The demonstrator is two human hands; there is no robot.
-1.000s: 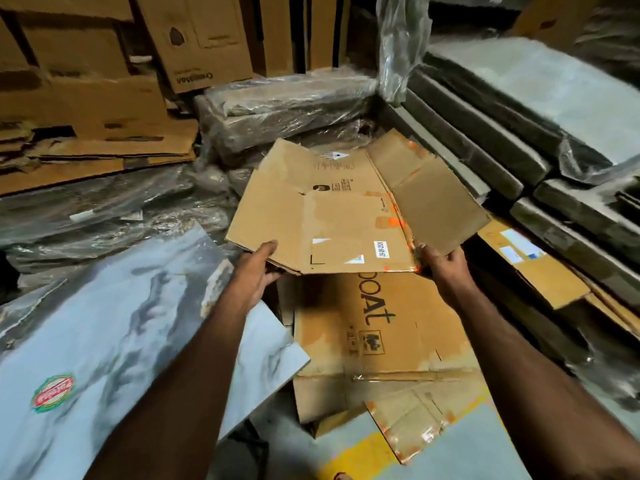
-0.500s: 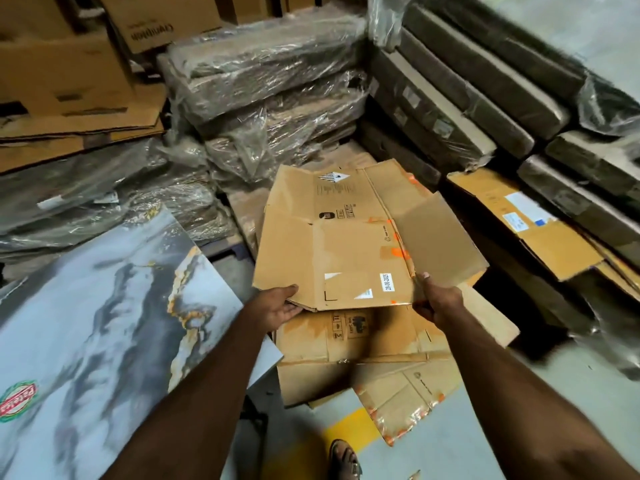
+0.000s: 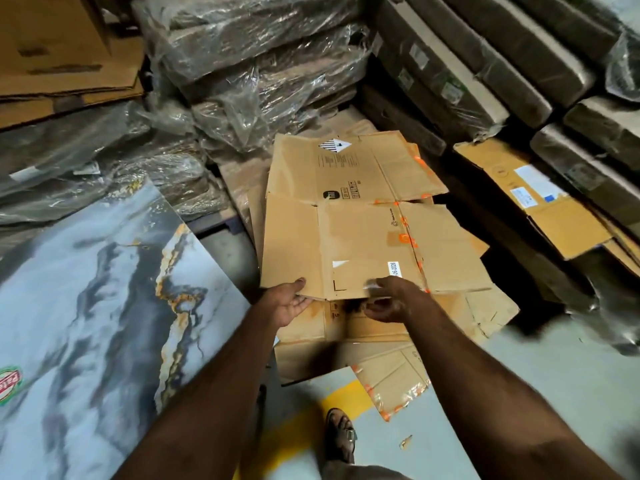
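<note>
A marbled grey tile slab (image 3: 86, 323) fills the lower left of the frame, cut off by the left and bottom edges, with only part of a red and green sticker showing at the left border. Plastic-wrapped stacks (image 3: 259, 64) crowd the upper centre, their contents dulled by creased film, and they run out of the top of the frame. At the centre lies the flattened cardboard box (image 3: 356, 220), flaps spread, its far end resting on a pile of cardboard sheets (image 3: 349, 344) and its near edge lifted slightly. It hides most of that pile; the print on both is too small to read. The left hand (image 3: 289, 301) pinches the box's near left corner, thumb on top and fingers tucked out of sight beneath. The right hand (image 3: 391, 299) is blurred at the middle of the near edge; its fingers curl over and under the card, gripping it. At bottom centre a sandalled foot (image 3: 341, 434) stands beside a yellow floor line (image 3: 304, 424). A small white label (image 3: 393, 270) sits just above the right hand, its date partly covered.
</note>
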